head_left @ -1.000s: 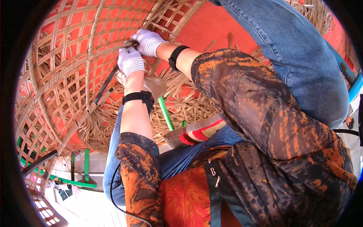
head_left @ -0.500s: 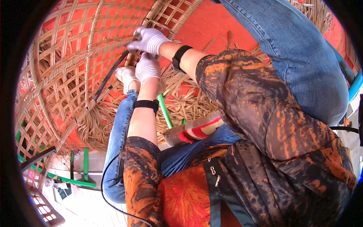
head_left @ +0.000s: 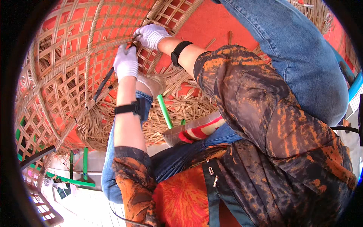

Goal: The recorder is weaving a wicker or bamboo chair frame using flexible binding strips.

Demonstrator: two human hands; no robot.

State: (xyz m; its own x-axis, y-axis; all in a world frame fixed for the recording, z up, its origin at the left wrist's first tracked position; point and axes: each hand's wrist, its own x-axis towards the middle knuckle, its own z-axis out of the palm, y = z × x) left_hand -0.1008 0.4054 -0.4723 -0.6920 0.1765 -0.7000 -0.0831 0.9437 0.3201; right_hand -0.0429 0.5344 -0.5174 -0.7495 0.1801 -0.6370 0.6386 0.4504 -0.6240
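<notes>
A large open lattice (head_left: 70, 75) of tan flat strands fills the left side, woven on a frame bar (head_left: 101, 89), dark in part and in part wrapped in strands. My left hand (head_left: 126, 64), in a white knitted glove, is closed at this bar, fingertips pointing up. Just above and to the right of it, my right hand (head_left: 153, 36), in the same kind of glove, pinches at the lattice where the bar meets a narrow woven edge (head_left: 170, 15). A small dark bit shows between the two hands. What the fingers hold is too small to make out.
Loose tan strands (head_left: 181, 98) lie strewn over the red surface (head_left: 204, 28) beyond my legs. A bundle of strands (head_left: 90, 125) hangs below the bar. Green bars (head_left: 165, 111) stand nearby. My jeans-clad knee (head_left: 302, 64) is raised at right; a patterned shoe (head_left: 193, 128) sits below.
My left hand has moved left and up, from under the right hand to the bar beside it. The right hand has shifted slightly, staying at the lattice. The shoe behind the left wrist shows more.
</notes>
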